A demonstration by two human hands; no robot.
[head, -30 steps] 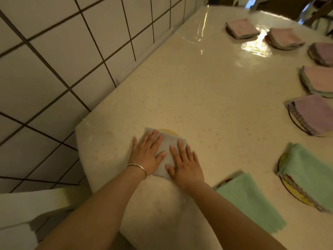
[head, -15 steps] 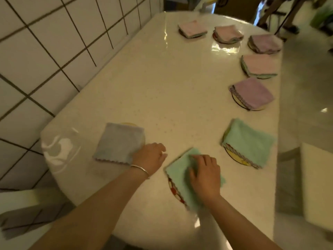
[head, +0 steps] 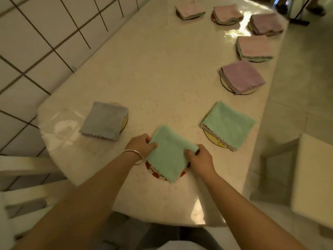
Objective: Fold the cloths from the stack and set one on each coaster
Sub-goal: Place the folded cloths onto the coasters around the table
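A folded green cloth (head: 170,156) lies on a red-rimmed coaster (head: 155,173) near the table's front edge. My left hand (head: 141,145) grips its left corner and my right hand (head: 200,157) grips its right corner. To the left, a folded grey cloth (head: 104,121) covers a yellow coaster (head: 124,121). To the right, a second green cloth (head: 228,123) sits on a yellow coaster (head: 213,140). A purple cloth (head: 241,75) lies on a dark-rimmed coaster (head: 227,88) further back.
Several pink and purple folded cloths (head: 254,48) rest on coasters along the right and far side of the cream table (head: 153,69). A tiled wall (head: 45,42) runs on the left. White chairs stand at the left (head: 21,177) and right (head: 313,177).
My hands left the grey cloth on its coaster and moved right to the green cloth. Both now grip its corners. The view has swung right and back.
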